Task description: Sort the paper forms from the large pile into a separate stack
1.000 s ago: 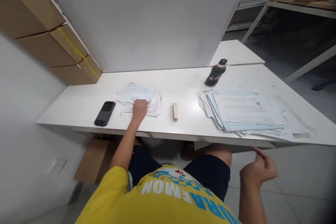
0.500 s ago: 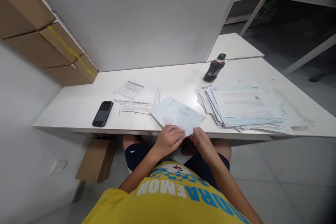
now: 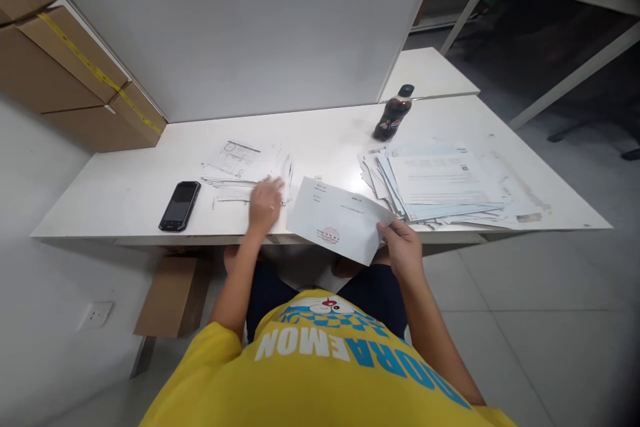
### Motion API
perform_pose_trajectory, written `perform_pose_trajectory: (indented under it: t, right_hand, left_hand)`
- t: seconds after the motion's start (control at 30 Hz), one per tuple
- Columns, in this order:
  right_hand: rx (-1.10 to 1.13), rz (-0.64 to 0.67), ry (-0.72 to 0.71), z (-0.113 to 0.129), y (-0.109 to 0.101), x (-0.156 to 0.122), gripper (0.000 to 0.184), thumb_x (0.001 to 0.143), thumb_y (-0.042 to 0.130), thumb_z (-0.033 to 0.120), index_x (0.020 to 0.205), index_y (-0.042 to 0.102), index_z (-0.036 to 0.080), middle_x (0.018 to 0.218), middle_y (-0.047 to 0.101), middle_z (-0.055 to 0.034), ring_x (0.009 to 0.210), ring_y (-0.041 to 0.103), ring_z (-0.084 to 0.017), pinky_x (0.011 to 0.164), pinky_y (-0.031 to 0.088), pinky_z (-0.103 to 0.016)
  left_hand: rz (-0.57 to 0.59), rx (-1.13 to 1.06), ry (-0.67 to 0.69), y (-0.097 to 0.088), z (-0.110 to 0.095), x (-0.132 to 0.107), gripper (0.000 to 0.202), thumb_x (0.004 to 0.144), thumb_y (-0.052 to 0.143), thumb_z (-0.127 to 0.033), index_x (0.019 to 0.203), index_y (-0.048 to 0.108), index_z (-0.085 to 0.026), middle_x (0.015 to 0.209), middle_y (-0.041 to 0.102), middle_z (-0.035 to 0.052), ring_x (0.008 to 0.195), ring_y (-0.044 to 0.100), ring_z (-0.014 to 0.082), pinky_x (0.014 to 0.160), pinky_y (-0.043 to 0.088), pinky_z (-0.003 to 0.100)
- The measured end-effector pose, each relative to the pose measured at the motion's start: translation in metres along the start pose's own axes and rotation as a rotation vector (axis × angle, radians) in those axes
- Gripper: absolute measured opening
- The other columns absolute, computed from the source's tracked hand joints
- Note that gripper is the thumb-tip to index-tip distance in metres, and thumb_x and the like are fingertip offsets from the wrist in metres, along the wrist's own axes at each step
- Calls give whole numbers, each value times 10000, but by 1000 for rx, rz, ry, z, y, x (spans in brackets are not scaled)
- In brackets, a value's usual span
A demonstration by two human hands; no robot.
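My right hand (image 3: 404,248) pinches the lower right corner of a white printed sheet of paper (image 3: 345,217) with a red round stamp. The sheet is tilted and reaches over the table's front edge. My left hand (image 3: 266,205) is off the sheet, at the right front side of a loose stack of papers (image 3: 235,163). Its fingers look stretched out but are blurred, and nothing shows in them. Whether they touch the stack I cannot tell.
A larger stack of papers (image 3: 435,180) lies right of the sheet, with a cola bottle (image 3: 394,113) behind it. A black phone (image 3: 180,205) lies at the left. Behind the white table (image 3: 125,180) stands a white panel (image 3: 250,33); cardboard boxes (image 3: 80,80) are at the left.
My left hand has let go of the sheet and moved left and forward to the left stack. The sheet has turned and spread flatter in my right hand. The view has shifted slightly.
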State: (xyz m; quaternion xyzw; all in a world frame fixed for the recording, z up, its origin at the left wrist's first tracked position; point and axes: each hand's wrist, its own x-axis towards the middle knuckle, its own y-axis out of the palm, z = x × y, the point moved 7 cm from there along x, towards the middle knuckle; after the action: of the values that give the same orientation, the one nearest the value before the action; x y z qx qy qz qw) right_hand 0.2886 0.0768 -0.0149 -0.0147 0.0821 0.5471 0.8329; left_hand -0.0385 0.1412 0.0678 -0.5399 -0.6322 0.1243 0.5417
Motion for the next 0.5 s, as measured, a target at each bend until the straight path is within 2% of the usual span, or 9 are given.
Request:
perform_pose_trajectory:
  t: [0.07, 0.1, 0.13, 0.2, 0.27, 0.33, 0.43, 0.5]
  right_hand:
    - [-48, 6, 5, -4, -3, 5, 249, 678, 696, 412, 768, 690, 181, 652, 590, 20, 641, 494, -137, 584, 380, -252]
    - [-53, 6, 16, -7, -3, 6, 251, 678, 694, 422, 753, 683, 183, 636, 576, 25, 636, 493, -135, 585, 385, -252]
    - [-50, 11, 31, -10, -3, 8, 254, 675, 696, 428, 745, 678, 185, 624, 566, 28, 633, 494, -134, 587, 392, -251]
    - [-30, 27, 65, -19, -1, 9, 266, 663, 708, 435, 759, 684, 188, 632, 579, 25, 643, 513, -137, 597, 416, -253]
    - [2, 44, 92, -26, 2, 9, 309, 645, 718, 446, 817, 702, 189, 687, 628, 6, 678, 551, -152, 614, 447, -262]
    - [23, 53, 115, -32, 3, 9, 379, 634, 721, 463, 895, 717, 188, 747, 669, -14, 704, 578, -168, 617, 465, -272]
    - [26, 65, 132, -35, 3, 10, 410, 633, 725, 468, 931, 725, 187, 771, 690, -18, 699, 587, -169, 607, 469, -273]
    - [32, 75, 139, -34, 2, 11, 399, 627, 737, 456, 924, 730, 189, 788, 699, -16, 701, 591, -164, 610, 473, -270]
  left_hand:
    - [13, 147, -195, -4, 55, 20, 555, 913, 538, -294, 1423, 443, -96, 1520, 409, 157, 1458, 269, 317, 1187, 227, 521]
    - [39, 193, -278, -5, 79, 27, 651, 893, 568, -310, 1462, 374, -59, 1560, 326, 181, 1466, 238, 333, 1195, 204, 523]
    - [74, 224, -334, -5, 97, 31, 686, 888, 577, -328, 1468, 354, -38, 1566, 307, 194, 1458, 248, 342, 1196, 201, 516]
    - [124, 259, -388, -5, 120, 35, 622, 901, 562, -357, 1425, 432, -47, 1522, 397, 179, 1405, 334, 338, 1180, 245, 487]
    - [126, 273, -385, -6, 128, 33, 509, 912, 549, -367, 1340, 545, -92, 1436, 520, 135, 1327, 411, 326, 1141, 312, 455]
    - [93, 283, -376, -10, 127, 30, 455, 898, 574, -359, 1289, 594, -127, 1384, 571, 107, 1264, 448, 327, 1093, 361, 445]
    - [51, 300, -357, -17, 121, 27, 357, 902, 570, -319, 1216, 636, -162, 1297, 629, 105, 1175, 502, 333, 1034, 389, 471]
    - [21, 312, -357, -23, 114, 26, 265, 925, 509, -250, 1117, 668, -161, 1163, 682, 122, 1089, 554, 322, 983, 411, 472]
